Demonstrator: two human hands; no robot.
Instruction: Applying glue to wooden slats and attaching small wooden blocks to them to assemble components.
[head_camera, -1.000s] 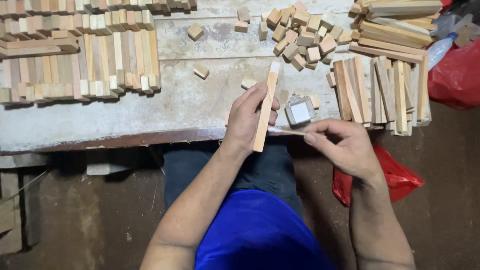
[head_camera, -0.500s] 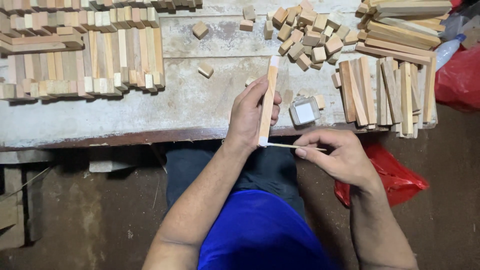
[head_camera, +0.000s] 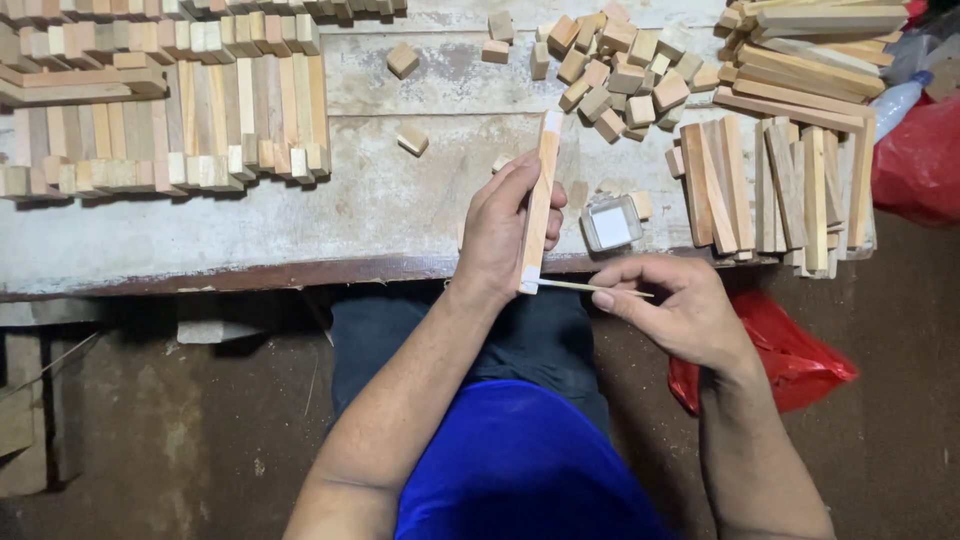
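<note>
A long wooden stick (head_camera: 538, 205) is gripped by the left hand (head_camera: 500, 235), while a thin applicator stick (head_camera: 590, 288), pinched in the right hand (head_camera: 680, 310), is touched to its near end.

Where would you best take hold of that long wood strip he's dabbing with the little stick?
Probably around its middle, from the left, as the left hand does. The strip is long and narrow, and both whitish ends stay clear, so the right hand can touch the thin stick to the near end.

worn pale workbench (head_camera: 380, 215) above a dusty brown floor (head_camera: 180, 440).
</note>
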